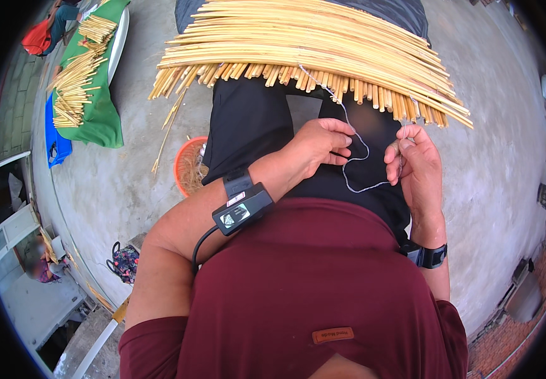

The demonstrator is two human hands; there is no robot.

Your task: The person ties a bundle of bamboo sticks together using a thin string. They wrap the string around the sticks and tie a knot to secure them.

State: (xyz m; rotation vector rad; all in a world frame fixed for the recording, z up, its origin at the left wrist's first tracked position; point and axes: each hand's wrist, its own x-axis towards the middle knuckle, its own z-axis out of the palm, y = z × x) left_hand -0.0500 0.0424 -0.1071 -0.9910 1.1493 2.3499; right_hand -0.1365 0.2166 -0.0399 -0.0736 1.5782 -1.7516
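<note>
A long row of pale yellow reed sticks (311, 41) lies across my lap over dark trousers (241, 120), with a thin grey cord (366, 155) hanging from it in loose bends. My left hand (328, 142) pinches the cord just below the sticks' cut ends. My right hand (412, 161), to the right, has curled fingers closed on the same cord, which runs up from it to the sticks. A loose loop of cord hangs between my two hands.
At left, reed piles (74, 85) lie on green cloth (105, 126) beside a blue crate (58, 151). An orange basket (181, 158) holding fibres sits by my left leg, a floral bag (124, 262) lower left. Two other people (58, 31) (42, 265) are at the left edge.
</note>
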